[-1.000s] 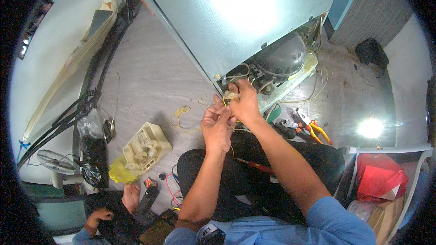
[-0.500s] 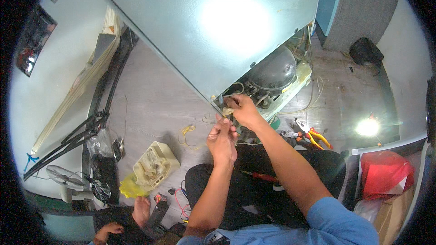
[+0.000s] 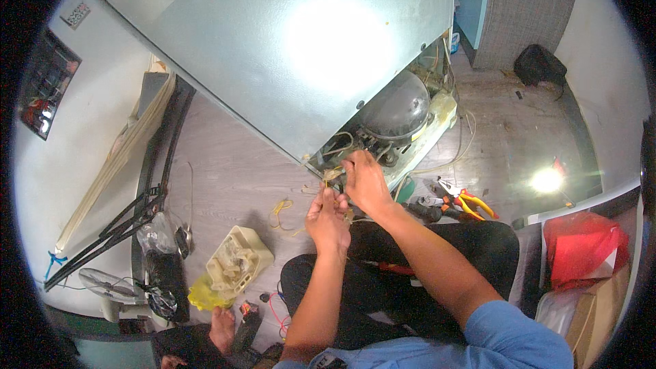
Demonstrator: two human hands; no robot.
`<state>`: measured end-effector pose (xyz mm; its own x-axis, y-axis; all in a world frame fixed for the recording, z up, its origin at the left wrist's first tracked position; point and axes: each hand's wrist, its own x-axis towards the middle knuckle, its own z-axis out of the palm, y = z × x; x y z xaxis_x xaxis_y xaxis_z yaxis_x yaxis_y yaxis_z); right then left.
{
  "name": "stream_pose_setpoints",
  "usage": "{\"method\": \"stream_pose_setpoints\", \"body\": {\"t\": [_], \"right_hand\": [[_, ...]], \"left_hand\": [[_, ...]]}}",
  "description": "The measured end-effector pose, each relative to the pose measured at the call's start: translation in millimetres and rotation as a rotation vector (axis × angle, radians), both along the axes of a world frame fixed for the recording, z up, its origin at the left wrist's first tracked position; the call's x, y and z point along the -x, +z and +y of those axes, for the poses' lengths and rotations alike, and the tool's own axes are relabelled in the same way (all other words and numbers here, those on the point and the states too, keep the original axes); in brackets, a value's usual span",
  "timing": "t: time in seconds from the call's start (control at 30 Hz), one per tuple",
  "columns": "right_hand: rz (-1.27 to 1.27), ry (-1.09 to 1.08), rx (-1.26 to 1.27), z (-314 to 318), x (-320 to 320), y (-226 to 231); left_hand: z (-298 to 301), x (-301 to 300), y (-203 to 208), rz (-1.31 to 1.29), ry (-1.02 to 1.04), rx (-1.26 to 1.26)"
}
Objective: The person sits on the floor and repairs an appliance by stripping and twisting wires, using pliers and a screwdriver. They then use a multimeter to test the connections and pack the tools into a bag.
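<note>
In front of me is the large pale panel [image 3: 246,48] of an appliance, with a black dome-shaped compressor [image 3: 398,106] below its edge. At the panel's near lower corner, both my hands meet over thin wires and a small pale connector-like piece [image 3: 333,174]. My left hand [image 3: 329,224] is closed, with thumb and finger pinching a thin yellow wire [image 3: 326,183] just below that piece. My right hand [image 3: 369,183] is closed too, its fingertips at the wires beside the compressor; exactly what they grip is partly hidden.
Pliers with red-and-yellow handles [image 3: 475,203] lie right of my knees. A cream plastic housing [image 3: 249,260] and loose yellow wire [image 3: 279,213] are on the floor at left. A bright lamp [image 3: 547,180] shines at right, near a red bag [image 3: 584,249]. Another person's foot [image 3: 222,329] shows lower left.
My right hand has come out from under the panel's corner, and more of the wires now shows. The whole view has shifted. The other person's hand at lower left has moved out of its place.
</note>
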<state>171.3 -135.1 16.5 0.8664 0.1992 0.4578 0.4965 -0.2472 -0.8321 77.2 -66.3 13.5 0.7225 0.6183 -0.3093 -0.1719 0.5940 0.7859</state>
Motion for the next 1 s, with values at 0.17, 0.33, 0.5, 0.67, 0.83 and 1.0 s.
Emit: {"method": "stream_pose_setpoints", "body": {"t": [0.17, 0.33, 0.5, 0.67, 0.83, 1.0], "right_hand": [[0.031, 0.019, 0.037, 1.5, -3.9, 1.7], [0.085, 0.102, 0.106, 4.9, -16.5, -7.5], [0.022, -0.034, 0.005, 6.1, -14.2, -6.2], [-0.030, -0.012, 0.030, -15.2, 0.1, 4.9], [0.128, 0.215, 0.167, -43.2, 24.1, 1.2], [0.016, 0.385, 0.367, -47.5, 13.0, 6.6]], "left_hand": [[-9.8, -13.4, 6.6, 0.048, 0.048, 0.112], [-13.3, -8.0, -8.2, 0.059, -0.019, -0.235], [-15.5, -17.7, -3.5, -0.003, 0.150, -0.051], [-15.7, -16.3, -3.2, -0.051, 0.172, -0.015], [-14.7, -10.6, 0.8, 0.062, -0.002, -0.146], [-0.1, -24.1, 0.1, 0.131, 0.025, -0.054]]}}
